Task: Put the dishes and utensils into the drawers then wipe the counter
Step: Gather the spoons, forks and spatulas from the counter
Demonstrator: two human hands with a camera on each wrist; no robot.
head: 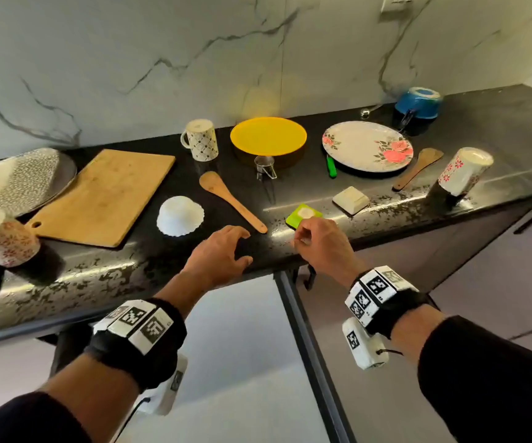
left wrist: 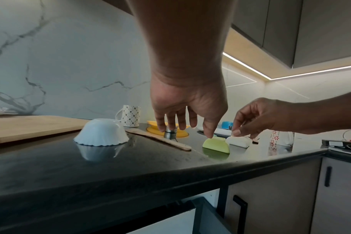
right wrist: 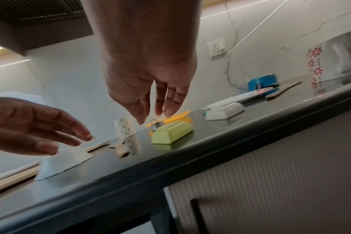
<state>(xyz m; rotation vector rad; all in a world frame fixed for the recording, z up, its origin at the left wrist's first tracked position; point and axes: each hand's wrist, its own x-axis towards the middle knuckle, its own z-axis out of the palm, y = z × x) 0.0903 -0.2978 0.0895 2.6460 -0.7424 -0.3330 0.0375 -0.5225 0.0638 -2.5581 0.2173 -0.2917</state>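
My left hand hovers open with spread fingers over the black counter's front edge, just short of the handle end of a wooden spatula. My right hand hangs with loosely curled fingers right above a small green dish and holds nothing. From the right wrist, its fingertips are a little above the green dish. An upturned white fluted bowl sits to the left of my left hand, also seen as the white bowl in the left wrist view.
On the counter stand a cutting board, patterned mug, yellow plate, steel measuring cup, floral plate, green-handled utensil, second wooden spatula, white square dish, floral mugs, blue bowl. Cabinet fronts with black handles lie below.
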